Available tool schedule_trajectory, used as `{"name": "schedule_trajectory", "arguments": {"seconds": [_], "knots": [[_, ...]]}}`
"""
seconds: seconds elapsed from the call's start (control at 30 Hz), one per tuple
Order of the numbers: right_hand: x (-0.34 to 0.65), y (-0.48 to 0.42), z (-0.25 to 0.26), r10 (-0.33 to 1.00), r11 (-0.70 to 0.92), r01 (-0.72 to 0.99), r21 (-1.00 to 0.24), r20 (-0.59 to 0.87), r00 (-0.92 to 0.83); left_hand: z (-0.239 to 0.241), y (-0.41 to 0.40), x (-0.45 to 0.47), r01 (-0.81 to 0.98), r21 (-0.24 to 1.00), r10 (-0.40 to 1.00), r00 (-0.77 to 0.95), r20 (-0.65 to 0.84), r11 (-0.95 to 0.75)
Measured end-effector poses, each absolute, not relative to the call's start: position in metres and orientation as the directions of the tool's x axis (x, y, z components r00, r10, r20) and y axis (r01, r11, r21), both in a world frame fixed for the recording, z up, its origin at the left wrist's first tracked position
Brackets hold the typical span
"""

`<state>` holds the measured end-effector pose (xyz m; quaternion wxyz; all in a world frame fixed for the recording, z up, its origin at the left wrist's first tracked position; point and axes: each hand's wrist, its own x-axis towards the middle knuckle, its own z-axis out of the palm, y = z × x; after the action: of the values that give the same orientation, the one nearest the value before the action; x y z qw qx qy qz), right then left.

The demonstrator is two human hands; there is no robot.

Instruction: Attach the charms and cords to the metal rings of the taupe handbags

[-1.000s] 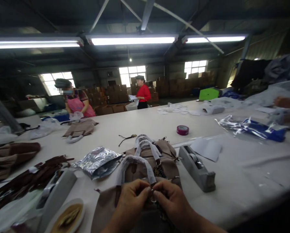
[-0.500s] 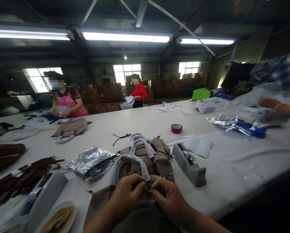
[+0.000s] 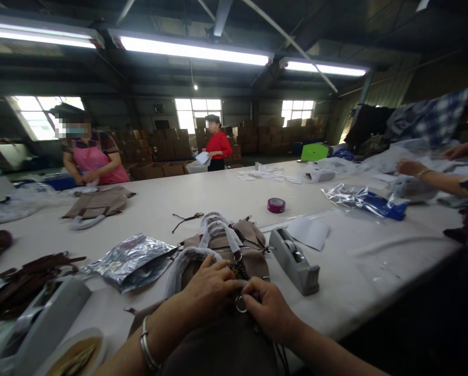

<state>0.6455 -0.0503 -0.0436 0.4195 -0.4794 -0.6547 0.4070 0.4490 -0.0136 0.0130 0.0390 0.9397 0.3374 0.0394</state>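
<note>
White surface (image 3: 210, 196); bag (image 3: 218, 347) cut off at bottom centre; right hand (image 3: 271, 309) pinches ring (image 3: 240, 312); left hand (image 3: 208, 287) partly hides handle (image 3: 173, 272), its grip indeterminable.

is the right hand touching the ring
Touching: the head view shows the right hand with its thumb tip against the ring, no gap between them.

White table (image 3: 218, 196) with handbags (image 3: 218, 339), tape (image 3: 276, 205)
</note>
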Motion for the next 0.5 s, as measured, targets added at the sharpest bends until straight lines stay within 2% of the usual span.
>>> {"name": "schedule_trajectory", "arguments": {"seconds": [0.33,0.5], "knots": [[0.643,-0.046,-0.048,0.975,0.161,0.213,-0.964,0.122,-0.188,0.024,-0.006,0.447,0.601,-0.152,0.609,0.793,-0.003,-0.785],[0.644,-0.046,-0.051,0.97,0.174,0.216,-0.961,0.13,-0.203,0.028,0.0,0.44,0.591,-0.103,0.597,0.8,-0.05,-0.8]]}}
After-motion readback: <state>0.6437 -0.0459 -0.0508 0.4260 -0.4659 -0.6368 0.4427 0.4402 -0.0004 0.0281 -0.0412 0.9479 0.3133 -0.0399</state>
